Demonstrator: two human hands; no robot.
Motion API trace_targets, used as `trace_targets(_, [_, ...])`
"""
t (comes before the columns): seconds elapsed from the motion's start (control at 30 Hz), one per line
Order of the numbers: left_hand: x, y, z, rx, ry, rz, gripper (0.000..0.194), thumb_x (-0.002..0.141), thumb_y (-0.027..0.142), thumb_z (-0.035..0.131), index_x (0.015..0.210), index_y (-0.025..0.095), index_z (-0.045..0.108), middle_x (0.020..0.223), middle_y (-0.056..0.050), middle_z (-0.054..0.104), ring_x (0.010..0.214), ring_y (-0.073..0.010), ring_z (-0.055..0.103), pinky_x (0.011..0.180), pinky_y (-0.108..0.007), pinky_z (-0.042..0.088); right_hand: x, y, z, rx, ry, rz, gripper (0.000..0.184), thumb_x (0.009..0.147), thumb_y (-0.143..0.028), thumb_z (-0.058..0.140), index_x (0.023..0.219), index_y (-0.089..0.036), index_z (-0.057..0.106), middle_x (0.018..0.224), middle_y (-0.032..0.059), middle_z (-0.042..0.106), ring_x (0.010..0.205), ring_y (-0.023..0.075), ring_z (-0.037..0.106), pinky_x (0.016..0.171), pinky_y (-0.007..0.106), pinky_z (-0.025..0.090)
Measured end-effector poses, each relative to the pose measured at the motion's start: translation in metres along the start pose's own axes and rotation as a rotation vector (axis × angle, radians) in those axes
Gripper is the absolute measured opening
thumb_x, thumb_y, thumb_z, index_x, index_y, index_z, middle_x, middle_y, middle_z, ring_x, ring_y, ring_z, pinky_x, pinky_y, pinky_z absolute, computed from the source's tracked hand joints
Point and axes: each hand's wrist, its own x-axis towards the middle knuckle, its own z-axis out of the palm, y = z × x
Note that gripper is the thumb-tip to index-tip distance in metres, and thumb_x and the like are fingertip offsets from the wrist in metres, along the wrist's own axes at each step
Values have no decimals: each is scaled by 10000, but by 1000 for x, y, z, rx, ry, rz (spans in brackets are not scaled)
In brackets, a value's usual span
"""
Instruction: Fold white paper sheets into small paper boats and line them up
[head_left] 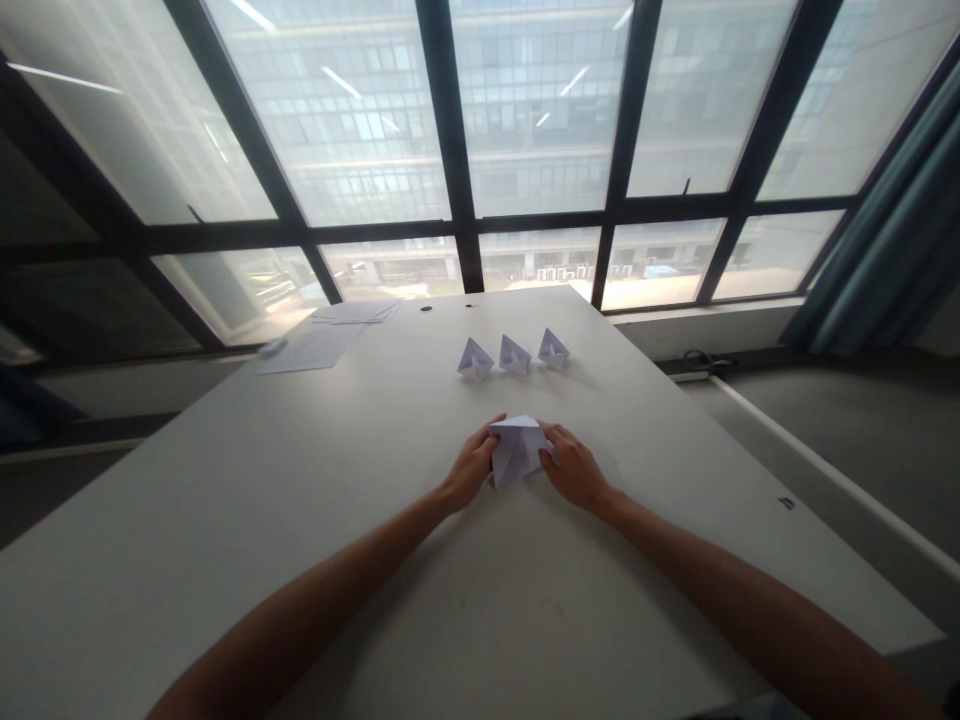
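Observation:
Between my hands is a folded piece of white paper (516, 448), held just above or against the tabletop; I cannot tell which. My left hand (474, 462) grips its left edge, thumb on the near face and fingers behind. On the right edge, my right hand (576, 466) pinches the paper the same way, with its fingertips partly hidden. Beyond them stand three folded paper boats in a row: a left one (475, 360), a middle one (514, 355) and a right one (553, 349).
The white table (360, 560) reaches toward large windows (540, 110). Flat paper sheets (311, 348) lie at its far left. A round dark hole (426, 309) is near the far edge. A blue curtain (877, 220) hangs at right, beside the grey floor.

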Motion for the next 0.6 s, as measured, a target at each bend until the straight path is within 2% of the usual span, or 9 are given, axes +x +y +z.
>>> trace_targets(0.1, [2, -3, -1, 39, -21, 39, 541, 936, 302, 442, 1454, 148, 425, 1298, -97, 627, 1087, -235, 633, 943, -397, 507, 1, 5, 1, 9, 9, -42, 504, 917, -133, 357, 1405, -202, 461, 1327, 77, 576, 1224, 195, 514, 1055, 327, 406])
trace_targets(0.27, [7, -4, -8, 419, 73, 288, 549, 831, 184, 526, 1378, 147, 521, 1419, -85, 532, 1307, -242, 489, 1131, -434, 354, 5, 15, -3, -13, -16, -103, 506, 924, -104, 323, 1390, -187, 503, 1337, 85, 587, 1243, 195, 507, 1074, 360, 396])
trace_targets(0.33, [6, -4, -10, 550, 53, 366, 559, 823, 143, 507, 1382, 169, 522, 1428, -68, 523, 1333, -233, 465, 1152, -450, 328, 6, 20, -5, -46, -58, -142, 522, 921, -92, 322, 1402, -194, 496, 1374, 81, 567, 1273, 196, 490, 1089, 378, 382])
trace_targets(0.4, [5, -4, -10, 635, -16, 431, 555, 833, 103, 467, 1377, 193, 532, 1448, -47, 502, 1368, -220, 426, 1166, -452, 313, 7, 26, -6, -93, -128, -193, 552, 914, -77, 324, 1431, -210, 464, 1430, 73, 522, 1320, 195, 452, 1108, 396, 357])
trace_targets(0.5, [1, -4, -11, 738, -193, 506, 557, 867, 80, 415, 1397, 221, 514, 1474, -24, 466, 1405, -206, 369, 1176, -446, 300, 7, 34, -11, -157, -268, -264, 593, 911, -74, 336, 1479, -237, 389, 1513, 58, 421, 1397, 192, 363, 1143, 421, 295])
trace_targets(0.6, [-3, -4, -12, 857, -330, 506, 579, 891, 95, 407, 1455, 228, 434, 1501, -21, 420, 1422, -194, 335, 1196, -436, 251, 4, 37, -19, -192, -382, -274, 564, 948, -240, 444, 1501, -279, 336, 1567, 52, 316, 1453, 223, 256, 1173, 479, 198])
